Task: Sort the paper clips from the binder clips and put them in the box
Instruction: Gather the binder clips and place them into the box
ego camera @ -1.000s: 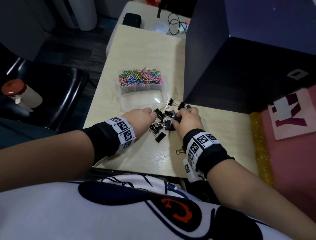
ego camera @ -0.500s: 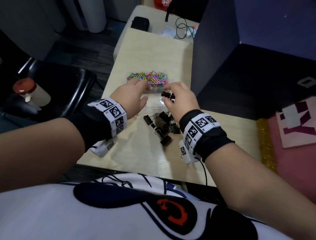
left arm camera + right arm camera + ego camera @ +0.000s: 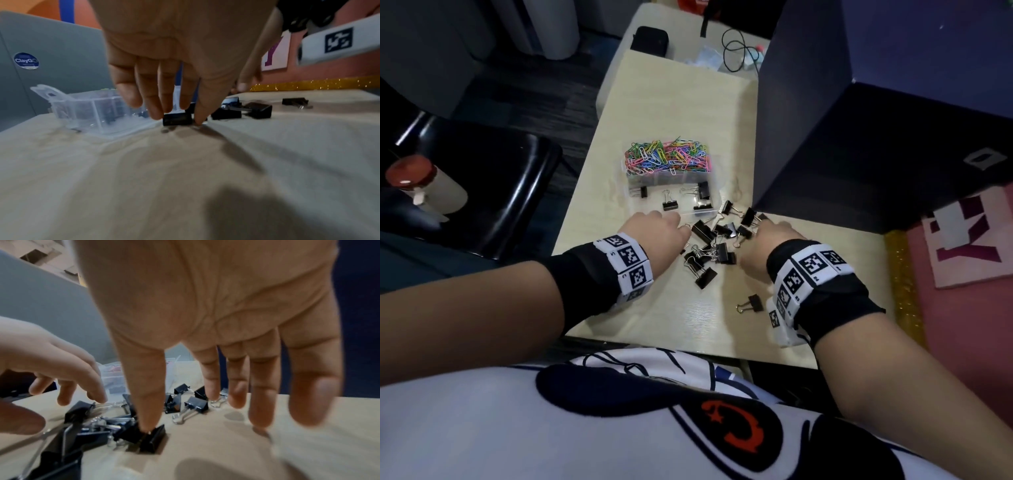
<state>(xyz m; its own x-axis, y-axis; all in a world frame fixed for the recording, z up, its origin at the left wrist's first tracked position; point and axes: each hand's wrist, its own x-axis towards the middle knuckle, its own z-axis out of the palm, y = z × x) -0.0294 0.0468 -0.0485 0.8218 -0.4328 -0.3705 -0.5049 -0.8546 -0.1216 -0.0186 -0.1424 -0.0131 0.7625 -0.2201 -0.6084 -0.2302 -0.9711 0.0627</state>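
Half a second ago both hands were raised over the box (image 3: 671,192); now the left hand (image 3: 657,236) and right hand (image 3: 767,246) are back down at the pile of binder clips (image 3: 710,250) on the surface. Four binder clips now lie in the box's near compartment.

Black binder clips (image 3: 714,245) beside box (image 3: 671,192)
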